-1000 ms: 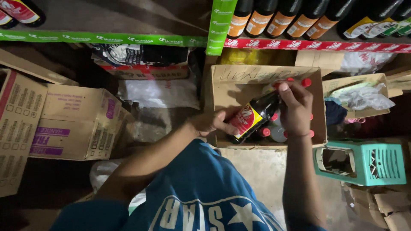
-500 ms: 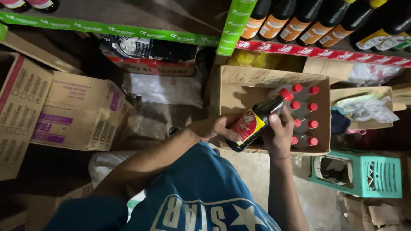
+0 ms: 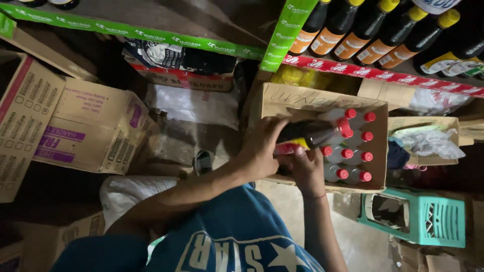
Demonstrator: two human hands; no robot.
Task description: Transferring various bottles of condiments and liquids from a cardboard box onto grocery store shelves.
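A dark glass bottle with a red cap and a red-and-yellow label [image 3: 310, 135] is held lying almost level over the open brown cardboard box [image 3: 282, 98], its cap pointed right above the red-capped bottles [image 3: 353, 161] stood in rows inside. The left hand [image 3: 262, 148] is wrapped over the bottle's base end, fingers closed on the glass. The right hand [image 3: 305, 168] is placed just beneath the label, fingers curled up against the bottle. A turquoise plastic stool [image 3: 433, 221] is seen lying beside the box

Dim scene, centre lit (head-on light), dark corners, slight blur
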